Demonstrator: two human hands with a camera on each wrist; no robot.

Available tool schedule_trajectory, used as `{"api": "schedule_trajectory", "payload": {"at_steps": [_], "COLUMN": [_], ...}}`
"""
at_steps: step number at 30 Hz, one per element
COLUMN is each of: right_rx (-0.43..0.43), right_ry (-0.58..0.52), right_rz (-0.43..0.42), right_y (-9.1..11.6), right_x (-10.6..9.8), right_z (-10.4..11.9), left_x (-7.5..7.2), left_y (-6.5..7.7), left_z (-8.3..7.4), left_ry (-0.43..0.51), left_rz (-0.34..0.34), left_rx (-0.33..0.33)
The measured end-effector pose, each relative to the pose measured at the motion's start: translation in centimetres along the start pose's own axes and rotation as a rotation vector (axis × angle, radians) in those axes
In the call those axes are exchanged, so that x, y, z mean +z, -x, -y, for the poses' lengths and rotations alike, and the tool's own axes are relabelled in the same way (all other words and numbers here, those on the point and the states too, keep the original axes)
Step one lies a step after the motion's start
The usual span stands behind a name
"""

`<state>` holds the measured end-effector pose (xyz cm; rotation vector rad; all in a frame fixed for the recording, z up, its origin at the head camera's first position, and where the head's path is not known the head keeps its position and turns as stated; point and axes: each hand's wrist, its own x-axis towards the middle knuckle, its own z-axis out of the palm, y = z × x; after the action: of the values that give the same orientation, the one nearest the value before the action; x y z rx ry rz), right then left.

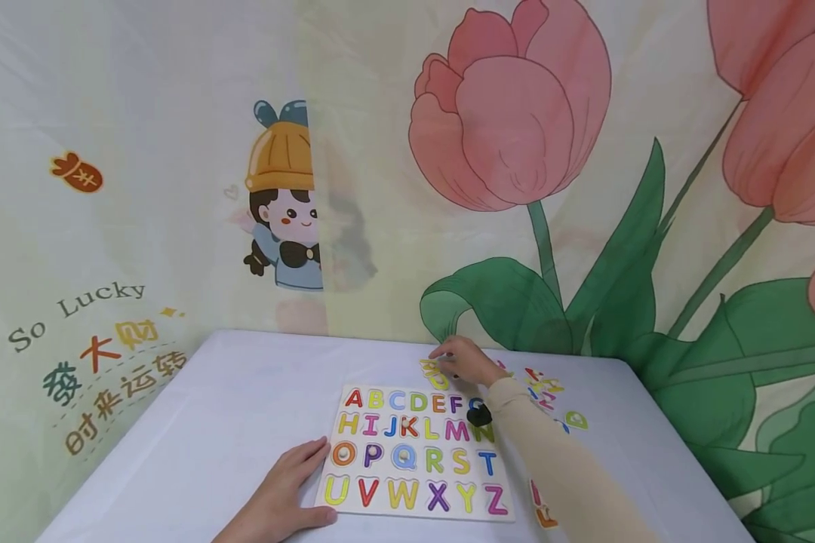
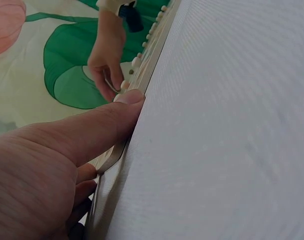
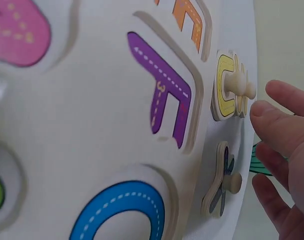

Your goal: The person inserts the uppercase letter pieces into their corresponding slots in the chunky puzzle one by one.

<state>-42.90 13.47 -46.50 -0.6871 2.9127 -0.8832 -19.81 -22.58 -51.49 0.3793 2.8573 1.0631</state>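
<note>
A white alphabet puzzle board (image 1: 417, 520) lies on the table, printed with coloured letters A to Z in recesses. Wooden knobs stand on a few letters, such as O (image 1: 343, 454) and P (image 1: 373, 455). My left hand (image 1: 281, 483) rests at the board's lower left corner, thumb (image 2: 106, 117) against the near edge, fingers along the left side. Beyond the top edge, my right hand (image 1: 467, 362) reaches over yellow knobbed letter pieces (image 1: 436, 373). In the right wrist view its fingers are spread beside the yellow pieces (image 3: 224, 95). A dark knobbed piece (image 3: 219, 185) lies near them.
More loose letter pieces (image 1: 546, 388) lie to the right of the board, partly behind my right forearm. Others (image 1: 543, 513) sit by its lower right corner. A hanging cloth with printed tulips (image 1: 516, 128) backs the white table (image 1: 244, 400).
</note>
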Motion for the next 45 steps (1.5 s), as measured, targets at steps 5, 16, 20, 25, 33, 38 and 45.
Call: {"api": "schedule_trajectory", "payload": {"at_steps": [5,16,20,25,33,38,45], "right_rx": [-0.042,0.005,0.01,0.038,0.038,-0.009,-0.033], "right_ry": [0.044,0.032,0.049,0.068,0.134,0.109,0.071], "right_rz": [0.0,-0.013,-0.029,-0.062,-0.085,-0.126,-0.202], "right_y": [-0.2,-0.5,-0.5,-0.1,1.8,4.4,7.4], "right_x": [0.2,0.9,1.0,0.7,-0.8,-0.6,0.5], "right_z": [-0.1,-1.3,-1.6,-1.4,0.7,2.4,4.4], "left_x": [0.2,0.5,0.6,0.7,0.4,0.1,0.0], "left_y": [0.0,0.0,0.0,-0.1,-0.2,-0.1,0.1], "left_z": [-0.1,-0.4,-0.5,-0.5,-0.5,-0.5,-0.5], "left_ry": [-0.007,0.009,0.016,0.019,-0.012,-0.013,-0.02], "left_rz": [0.004,0.018,0.029,0.028,0.023,0.012,0.004], "left_rx": [-0.002,-0.007,-0.022,-0.015,-0.012,-0.029,-0.055]}}
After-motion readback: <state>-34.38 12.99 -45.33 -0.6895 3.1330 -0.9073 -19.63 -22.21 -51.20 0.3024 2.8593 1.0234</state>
